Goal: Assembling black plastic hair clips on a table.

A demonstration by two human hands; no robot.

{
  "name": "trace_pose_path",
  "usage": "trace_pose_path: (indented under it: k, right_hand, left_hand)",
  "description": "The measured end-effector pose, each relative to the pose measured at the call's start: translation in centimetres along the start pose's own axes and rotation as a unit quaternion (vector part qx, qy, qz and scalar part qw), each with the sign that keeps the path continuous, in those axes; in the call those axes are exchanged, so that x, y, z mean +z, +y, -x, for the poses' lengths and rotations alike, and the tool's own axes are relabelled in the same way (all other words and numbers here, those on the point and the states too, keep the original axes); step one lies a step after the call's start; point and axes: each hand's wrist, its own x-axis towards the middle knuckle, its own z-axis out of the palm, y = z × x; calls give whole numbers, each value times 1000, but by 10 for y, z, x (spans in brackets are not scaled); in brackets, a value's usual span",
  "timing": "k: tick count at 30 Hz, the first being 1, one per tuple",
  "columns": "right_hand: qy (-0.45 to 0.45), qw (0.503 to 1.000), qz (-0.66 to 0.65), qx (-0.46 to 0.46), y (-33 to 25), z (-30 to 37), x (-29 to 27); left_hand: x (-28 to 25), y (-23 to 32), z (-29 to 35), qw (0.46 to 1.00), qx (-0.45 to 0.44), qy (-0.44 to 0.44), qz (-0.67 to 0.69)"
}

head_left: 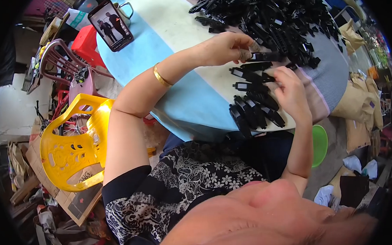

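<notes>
My left hand, with beige wrapping on its fingertips, pinches the end of a long black plastic part with a pale patch on it. My right hand is curled, its thumb and fingertips closed on the tip of another black plastic part. Between my hands and the table's near edge lies a row of similar black parts, several with small pale rectangles. Closest to me some of them lean together in a fanned group. Beyond my hands spreads a large heap of black parts.
The round table has a striped cloth. A phone leans against a metal mug at the far left. A yellow plastic chair stands left, a green basin right below the table, and brown sacks beyond it.
</notes>
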Motion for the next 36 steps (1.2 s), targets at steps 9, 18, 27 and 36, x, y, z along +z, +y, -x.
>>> trace_pose_path:
  k: [9, 18, 27, 36]
  right_hand:
    - [-21, 998, -40, 52, -1, 3, -17]
    - [-16, 991, -115, 61, 0, 11, -48]
    - [3, 999, 38, 13, -6, -10, -8]
    - [-6, 998, 25, 52, -4, -2, -18]
  left_hand:
    - [17, 14, 0, 977, 8, 59, -205]
    - [40, 5, 6, 930, 163, 85, -319]
    - [33, -3, -5, 903, 147, 56, -399]
    - [26, 2, -15, 970, 76, -46, -228]
